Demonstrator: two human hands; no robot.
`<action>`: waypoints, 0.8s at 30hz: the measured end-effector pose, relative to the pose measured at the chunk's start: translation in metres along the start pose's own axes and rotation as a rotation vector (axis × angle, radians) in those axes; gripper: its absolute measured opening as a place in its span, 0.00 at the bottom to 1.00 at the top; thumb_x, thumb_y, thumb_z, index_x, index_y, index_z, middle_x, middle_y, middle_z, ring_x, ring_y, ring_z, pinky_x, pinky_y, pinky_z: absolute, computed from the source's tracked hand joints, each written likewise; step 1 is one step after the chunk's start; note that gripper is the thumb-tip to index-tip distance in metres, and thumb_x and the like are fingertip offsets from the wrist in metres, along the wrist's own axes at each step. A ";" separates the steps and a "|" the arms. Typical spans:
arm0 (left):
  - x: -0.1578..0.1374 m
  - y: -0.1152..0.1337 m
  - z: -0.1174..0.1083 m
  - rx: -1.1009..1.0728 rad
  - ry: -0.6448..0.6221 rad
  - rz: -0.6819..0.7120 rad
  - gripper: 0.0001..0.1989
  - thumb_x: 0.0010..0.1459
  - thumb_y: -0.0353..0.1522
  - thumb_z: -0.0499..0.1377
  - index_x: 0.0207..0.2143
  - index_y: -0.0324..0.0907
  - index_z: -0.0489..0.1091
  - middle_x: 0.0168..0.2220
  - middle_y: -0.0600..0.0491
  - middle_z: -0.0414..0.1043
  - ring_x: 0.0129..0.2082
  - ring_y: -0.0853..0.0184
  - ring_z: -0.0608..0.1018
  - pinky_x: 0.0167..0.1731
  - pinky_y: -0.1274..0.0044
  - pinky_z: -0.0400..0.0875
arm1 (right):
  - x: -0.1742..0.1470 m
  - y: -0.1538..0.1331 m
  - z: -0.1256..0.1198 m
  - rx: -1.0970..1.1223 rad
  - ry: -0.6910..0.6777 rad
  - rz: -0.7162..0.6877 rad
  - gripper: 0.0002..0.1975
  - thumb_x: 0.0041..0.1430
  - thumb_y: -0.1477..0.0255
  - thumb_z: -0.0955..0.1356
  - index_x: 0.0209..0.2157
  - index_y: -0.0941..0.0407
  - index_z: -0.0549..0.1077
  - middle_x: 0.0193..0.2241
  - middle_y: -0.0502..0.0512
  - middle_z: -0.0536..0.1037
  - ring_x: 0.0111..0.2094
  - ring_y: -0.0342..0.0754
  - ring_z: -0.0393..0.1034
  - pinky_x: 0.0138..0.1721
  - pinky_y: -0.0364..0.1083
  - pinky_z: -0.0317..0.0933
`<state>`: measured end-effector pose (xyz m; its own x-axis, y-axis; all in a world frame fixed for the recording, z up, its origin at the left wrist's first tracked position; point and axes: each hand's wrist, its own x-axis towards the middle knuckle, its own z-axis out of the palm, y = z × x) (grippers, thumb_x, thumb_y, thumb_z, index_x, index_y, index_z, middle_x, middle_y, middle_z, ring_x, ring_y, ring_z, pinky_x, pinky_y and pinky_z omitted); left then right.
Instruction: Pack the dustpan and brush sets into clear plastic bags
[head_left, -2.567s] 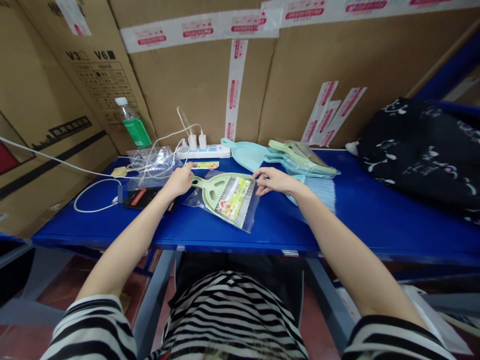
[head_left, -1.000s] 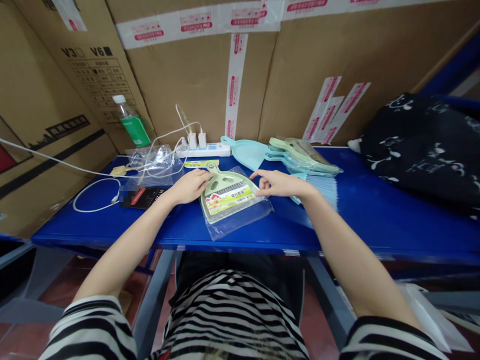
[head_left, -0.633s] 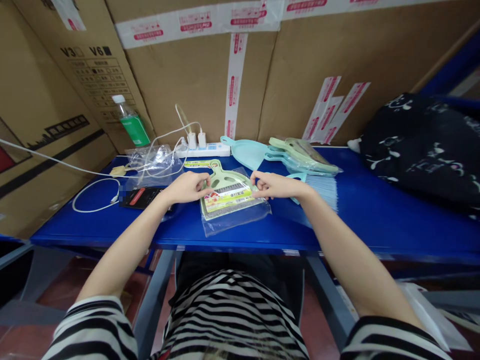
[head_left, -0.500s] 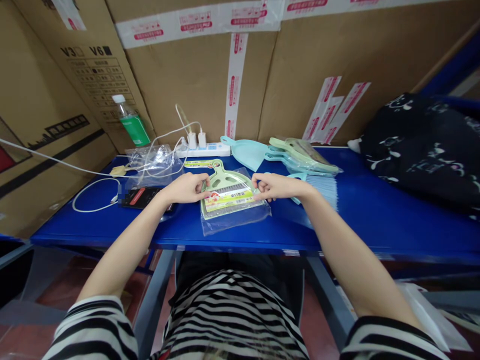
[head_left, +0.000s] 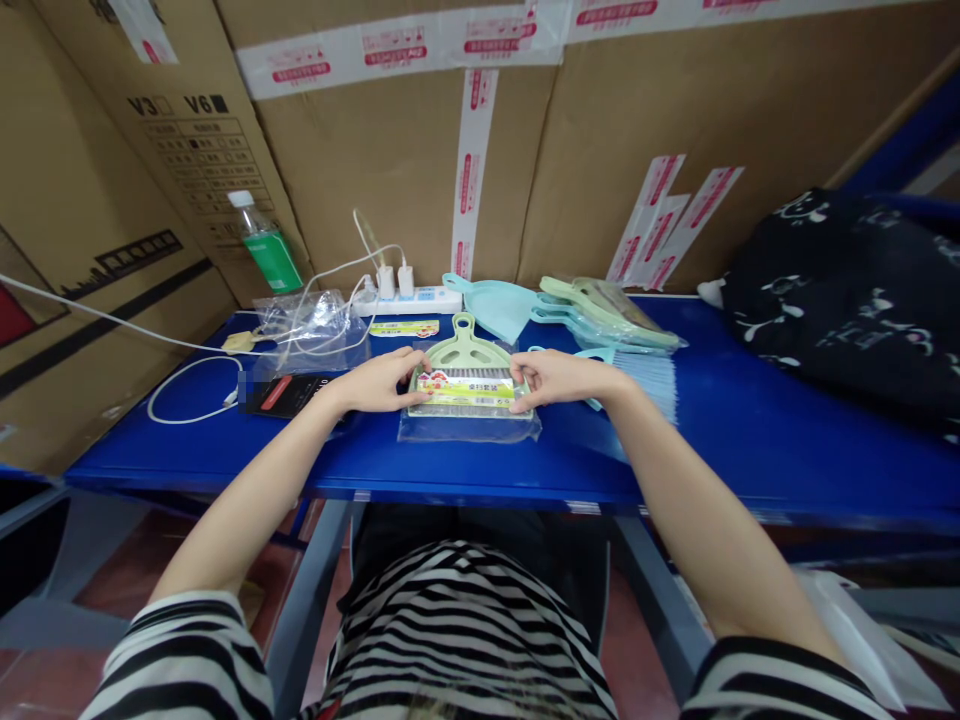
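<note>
A green dustpan and brush set in a clear plastic bag lies flat near the middle of the blue table, its handle pointing away from me. A yellow and white printed label runs across its bristles. My left hand grips the set's left edge with thumb and bent fingers. On the opposite edge, my right hand pinches it beside the label. Just right of that hand lies a light blue brush, partly covered by my wrist.
Behind are a light blue dustpan, more bagged sets and a white power strip with chargers. A phone-like black box, crumpled plastic and a bottle stand left. A dark patterned bag fills the right. Cardboard walls the back.
The green set has turned from a slight tilt to nearly straight, its handle swinging right. Both hands have stayed on its sides, and the label strip behind it shows more fully.
</note>
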<state>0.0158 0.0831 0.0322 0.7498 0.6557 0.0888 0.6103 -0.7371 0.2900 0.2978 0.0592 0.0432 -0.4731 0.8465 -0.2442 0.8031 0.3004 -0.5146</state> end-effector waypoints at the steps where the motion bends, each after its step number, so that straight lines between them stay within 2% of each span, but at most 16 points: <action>1: 0.000 0.000 0.000 0.008 0.005 -0.001 0.19 0.55 0.41 0.58 0.45 0.40 0.67 0.31 0.55 0.64 0.28 0.68 0.69 0.31 0.76 0.65 | 0.000 -0.001 0.000 0.002 -0.005 0.009 0.22 0.43 0.61 0.74 0.26 0.51 0.57 0.18 0.44 0.69 0.24 0.46 0.67 0.25 0.44 0.54; 6: 0.001 0.003 -0.002 0.027 0.025 0.033 0.15 0.53 0.41 0.62 0.38 0.41 0.71 0.29 0.55 0.64 0.29 0.68 0.69 0.32 0.76 0.64 | -0.001 -0.002 0.000 -0.039 -0.002 0.019 0.25 0.40 0.58 0.75 0.26 0.51 0.56 0.19 0.44 0.68 0.24 0.47 0.65 0.26 0.44 0.54; 10: 0.002 0.005 -0.002 -0.092 -0.001 0.121 0.12 0.52 0.38 0.63 0.37 0.41 0.71 0.33 0.53 0.69 0.31 0.68 0.72 0.34 0.76 0.67 | -0.002 -0.002 0.000 -0.111 0.028 -0.022 0.25 0.40 0.55 0.75 0.26 0.51 0.58 0.20 0.45 0.67 0.24 0.46 0.63 0.26 0.44 0.52; 14: 0.002 0.005 -0.001 -0.224 -0.051 0.164 0.11 0.52 0.37 0.62 0.35 0.40 0.71 0.31 0.54 0.72 0.28 0.70 0.72 0.30 0.79 0.66 | -0.002 -0.004 0.000 -0.177 0.080 -0.051 0.20 0.41 0.62 0.76 0.26 0.52 0.61 0.23 0.47 0.68 0.30 0.49 0.64 0.29 0.44 0.52; 18: 0.002 0.007 -0.002 -0.274 -0.100 0.164 0.07 0.54 0.35 0.61 0.33 0.40 0.73 0.24 0.57 0.71 0.23 0.73 0.70 0.28 0.80 0.64 | -0.001 -0.006 0.000 -0.187 0.051 -0.192 0.11 0.45 0.67 0.74 0.28 0.53 0.70 0.26 0.48 0.70 0.32 0.49 0.65 0.33 0.44 0.54; 20: 0.001 0.008 -0.002 -0.297 -0.124 0.175 0.07 0.55 0.35 0.60 0.33 0.41 0.75 0.25 0.55 0.72 0.23 0.73 0.70 0.27 0.80 0.64 | -0.001 -0.007 0.001 -0.178 0.017 -0.265 0.07 0.46 0.70 0.74 0.29 0.53 0.74 0.26 0.48 0.71 0.31 0.48 0.66 0.34 0.45 0.55; 24: 0.001 0.011 -0.003 -0.301 -0.144 0.197 0.09 0.56 0.34 0.58 0.34 0.42 0.78 0.29 0.53 0.74 0.25 0.72 0.71 0.26 0.80 0.64 | -0.001 -0.008 0.004 -0.102 -0.005 -0.342 0.07 0.46 0.72 0.74 0.31 0.54 0.77 0.29 0.50 0.76 0.33 0.48 0.69 0.37 0.45 0.59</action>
<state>0.0224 0.0763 0.0383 0.8864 0.4610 0.0426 0.3646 -0.7518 0.5493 0.2901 0.0545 0.0447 -0.7222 0.6875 -0.0760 0.6299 0.6083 -0.4829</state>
